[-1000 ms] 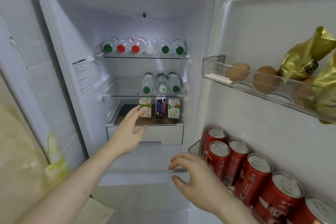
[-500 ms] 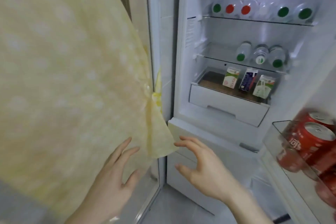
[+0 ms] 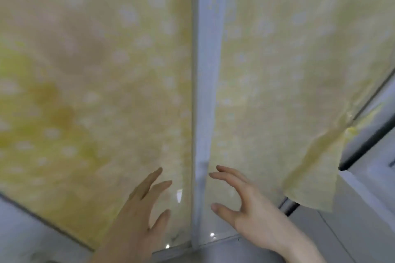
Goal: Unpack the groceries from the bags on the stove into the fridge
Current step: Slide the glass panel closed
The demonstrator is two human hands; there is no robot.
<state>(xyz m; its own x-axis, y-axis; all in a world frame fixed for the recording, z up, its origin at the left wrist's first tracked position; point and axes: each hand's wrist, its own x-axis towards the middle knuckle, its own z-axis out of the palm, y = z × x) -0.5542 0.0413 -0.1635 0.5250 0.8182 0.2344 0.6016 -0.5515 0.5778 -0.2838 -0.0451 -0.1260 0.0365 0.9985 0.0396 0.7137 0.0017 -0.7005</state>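
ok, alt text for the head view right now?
Two empty hands, the left hand and the right hand, reach forward with fingers spread toward a glass door covered by a yellow dotted curtain. A pale frame post runs down between them. No groceries or fridge in view.

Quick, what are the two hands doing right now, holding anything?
Left hand: open, fingers straight and spread, holding nothing.
Right hand: open, fingers loosely bent, thumb apart, holding nothing.
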